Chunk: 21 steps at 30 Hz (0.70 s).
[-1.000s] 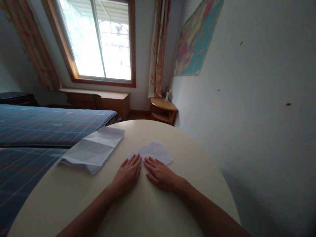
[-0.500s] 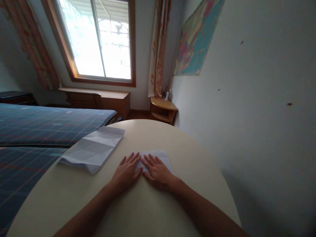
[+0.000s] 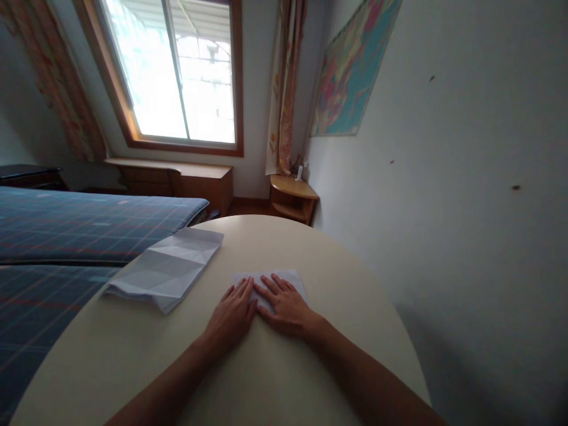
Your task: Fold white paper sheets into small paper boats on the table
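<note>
A small folded sheet of white paper (image 3: 293, 280) lies flat on the round cream table (image 3: 346, 278). My left hand (image 3: 234, 310) rests on its left part, fingers stretched out and fairly close together. On the right part lies my right hand (image 3: 284, 305), palm down with the fingers spread. The two hands almost meet at the thumbs and index fingers, and they cover much of the paper. A larger creased sheet of paper (image 3: 171, 266) sits apart from both hands, at the table's left edge.
Left of the table stands a bed with a blue plaid mattress (image 3: 110, 219). The white wall (image 3: 444, 236) runs along the right side. Beyond the table are a wooden corner shelf (image 3: 293, 188) and a low wooden desk (image 3: 204, 171) under the window.
My left hand's fingers have drawn closer together. My right hand has shifted slightly forward on the paper. The larger creased sheet has not moved.
</note>
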Available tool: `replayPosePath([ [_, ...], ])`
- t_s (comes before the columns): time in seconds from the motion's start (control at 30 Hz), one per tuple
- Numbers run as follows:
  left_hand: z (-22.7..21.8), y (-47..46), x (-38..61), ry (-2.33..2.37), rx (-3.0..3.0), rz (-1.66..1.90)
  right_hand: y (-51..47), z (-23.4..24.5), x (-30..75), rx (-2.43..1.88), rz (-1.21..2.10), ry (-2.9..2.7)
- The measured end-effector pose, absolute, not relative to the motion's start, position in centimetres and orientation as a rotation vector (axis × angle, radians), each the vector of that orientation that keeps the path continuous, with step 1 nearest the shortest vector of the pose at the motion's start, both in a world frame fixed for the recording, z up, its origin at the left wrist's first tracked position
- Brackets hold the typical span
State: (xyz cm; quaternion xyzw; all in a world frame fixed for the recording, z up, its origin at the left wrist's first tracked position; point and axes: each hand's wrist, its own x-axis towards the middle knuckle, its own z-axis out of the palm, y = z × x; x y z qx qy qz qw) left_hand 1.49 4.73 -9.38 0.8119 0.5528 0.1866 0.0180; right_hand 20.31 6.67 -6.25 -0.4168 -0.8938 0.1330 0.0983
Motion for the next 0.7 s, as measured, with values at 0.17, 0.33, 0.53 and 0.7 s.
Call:
replayPosePath([
  [0.17, -8.8, 4.7, 1.6, 1.795, 2.483, 0.447, 7.8, -6.6, 21.0, -1.315, 0.381, -2.633],
  [0.33, -8.2, 4.5, 1.7, 1.896, 2.434, 0.39, 9.2, -7.1, 22.5, -1.533, 0.334, -2.539],
  [0.53, -8.3, 4.5, 1.6, 1.947, 2.409, 0.405, 9.2, -6.7, 23.2, -1.553, 0.222, -2.46],
  [0.7, -7.9, 4.3, 1.7, 1.93, 2.424, 0.38, 7.9, -5.7, 21.9, -1.161, 0.253, -2.635],
])
